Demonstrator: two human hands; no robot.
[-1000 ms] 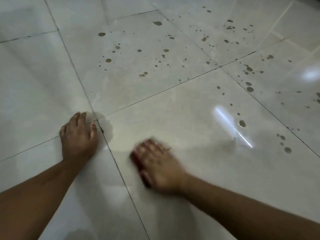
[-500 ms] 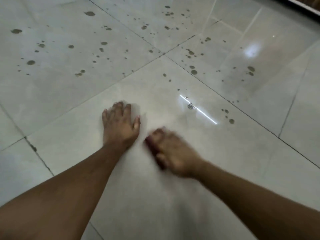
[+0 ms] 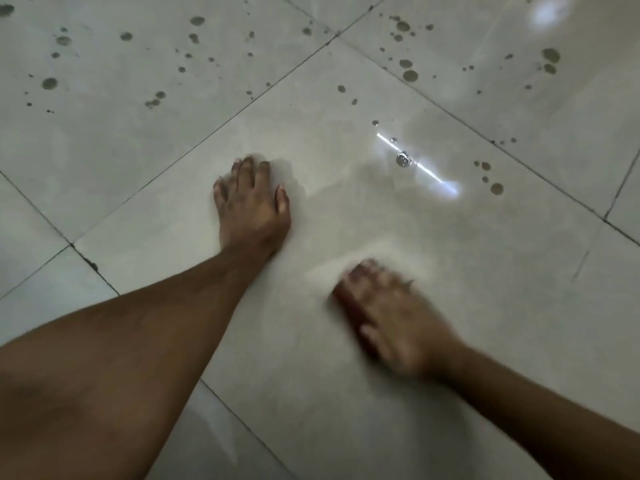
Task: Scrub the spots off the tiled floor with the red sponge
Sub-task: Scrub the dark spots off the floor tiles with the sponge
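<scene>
Your left hand [image 3: 251, 206] lies flat, fingers straight, on the floor [image 3: 450, 306]. Your blurred right hand [image 3: 391, 317] at 5 o'clock grips the sponge [image 3: 349, 315]. Spots [image 3: 491, 178] sit at 2 o'clock.

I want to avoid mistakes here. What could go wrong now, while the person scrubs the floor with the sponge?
1. The left hand leans flat on a glossy, perhaps wet tile; it might slip.
2. The right hand scrubs the sponge on a bare patch, so the spots farther ahead may be missed.
3. Fast, blurred strokes could smear dirt instead of lifting it.
</scene>
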